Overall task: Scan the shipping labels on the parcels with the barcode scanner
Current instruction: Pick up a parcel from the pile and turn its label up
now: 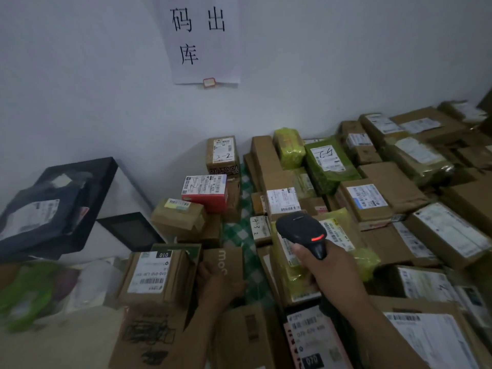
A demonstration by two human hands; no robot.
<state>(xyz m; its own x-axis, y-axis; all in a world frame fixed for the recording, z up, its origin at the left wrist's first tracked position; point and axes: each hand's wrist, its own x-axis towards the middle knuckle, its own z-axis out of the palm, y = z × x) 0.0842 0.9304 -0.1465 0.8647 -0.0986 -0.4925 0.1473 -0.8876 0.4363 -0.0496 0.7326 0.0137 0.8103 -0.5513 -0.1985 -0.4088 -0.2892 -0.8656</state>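
My right hand (323, 270) grips a black barcode scanner (302, 230) with a red light lit on its head, held above a yellow-green padded parcel (356, 251) with a white label. My left hand (215, 283) rests against the side of a brown cardboard box (159, 275) marked 010, its fingers partly hidden behind the box. Many labelled cardboard parcels cover the surface to the right.
A red box (205, 191) and a box marked 3-2 (222, 154) stand near the white wall. Black bags (42, 217) lie at the left. A paper sign (202, 38) hangs on the wall. A green checked cloth (239, 230) shows between the parcels.
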